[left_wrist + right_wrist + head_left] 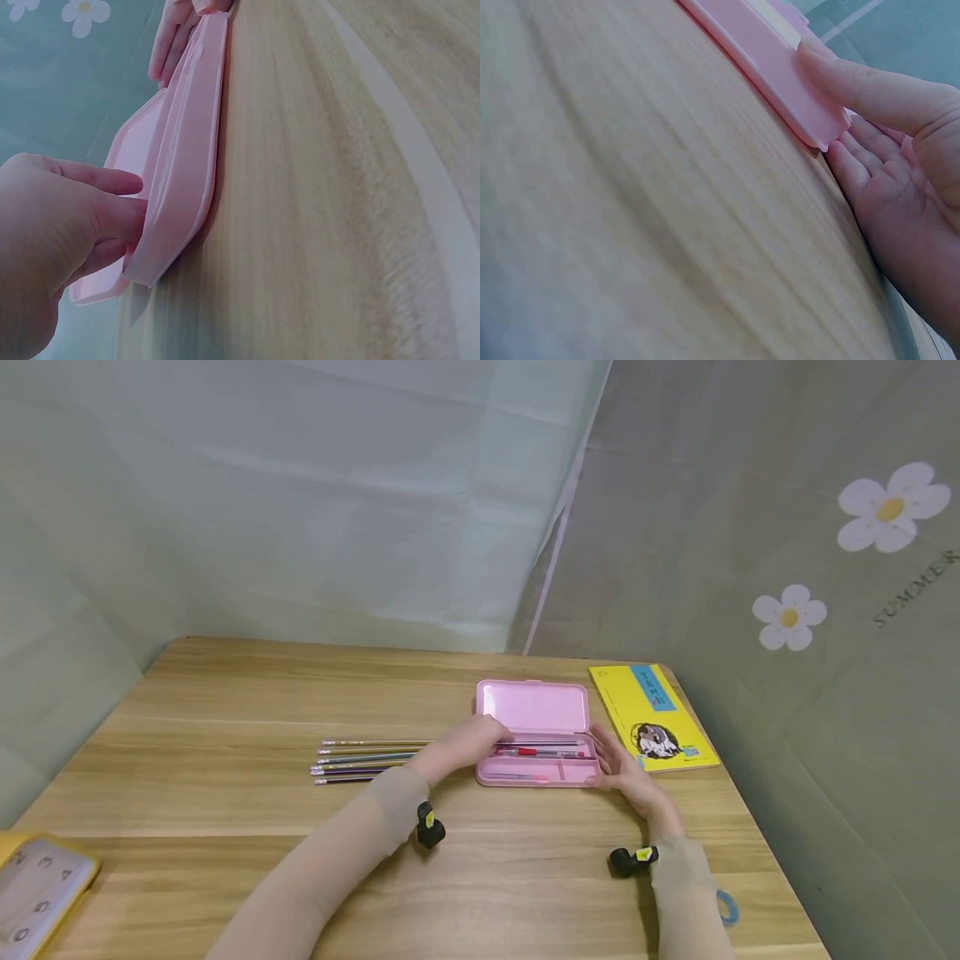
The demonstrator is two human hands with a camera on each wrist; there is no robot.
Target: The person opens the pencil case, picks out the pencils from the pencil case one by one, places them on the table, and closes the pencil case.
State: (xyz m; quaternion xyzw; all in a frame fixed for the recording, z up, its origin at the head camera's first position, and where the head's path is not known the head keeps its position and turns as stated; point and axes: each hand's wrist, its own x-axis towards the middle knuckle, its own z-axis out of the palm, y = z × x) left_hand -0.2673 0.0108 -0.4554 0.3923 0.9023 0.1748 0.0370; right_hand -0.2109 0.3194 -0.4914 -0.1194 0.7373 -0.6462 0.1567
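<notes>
A pink pencil case (532, 783) lies on the table with its lid (534, 706) raised at the back. Inside are a red pen (525, 752) and other slim writing tools. My left hand (476, 739) reaches over the case's left end, fingertips dipping inside; the rim hides whether they pinch anything. At the right end, my right hand (630, 778) grips the case, with the thumb (840, 79) on its front wall and the fingers round the end. Several pencils (360, 767) lie side by side left of the case, partly behind my left wrist.
A yellow book (618, 693) lies at the table's back right. A yellow-edged case with numbers (48, 881) stands at the left front. A blue ring (727, 907) lies beside my right forearm. Fabric curtains (337, 510) hang behind the table.
</notes>
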